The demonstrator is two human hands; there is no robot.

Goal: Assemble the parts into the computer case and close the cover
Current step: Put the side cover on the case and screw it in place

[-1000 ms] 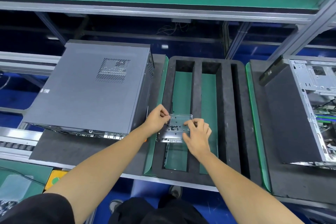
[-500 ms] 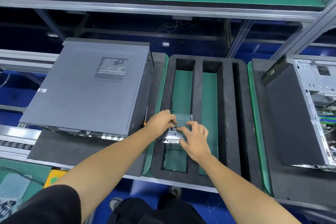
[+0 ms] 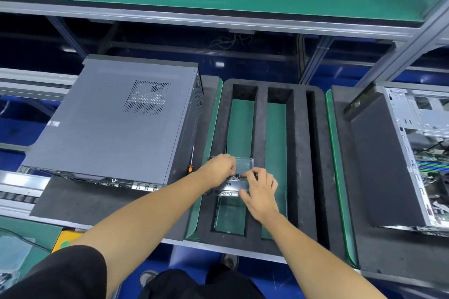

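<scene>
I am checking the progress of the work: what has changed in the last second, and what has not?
Both hands drew nearer together over the clear plastic box: the left hand slid toward the right hand, and their fingertips now nearly meet. The closed computer case, screwdriver and foam tray stayed put.

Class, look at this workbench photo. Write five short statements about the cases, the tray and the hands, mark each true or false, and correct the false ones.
1. The closed grey computer case lies to the left of the black foam tray. True.
2. Both hands work at a small clear plastic box. True.
3. The open computer case sits at the far left. False: it sits at the far right.
4. The screwdriver is held in the right hand. False: it lies beside the closed case, unheld.
5. The left hand rests on the closed case. False: it is at the box.
</scene>
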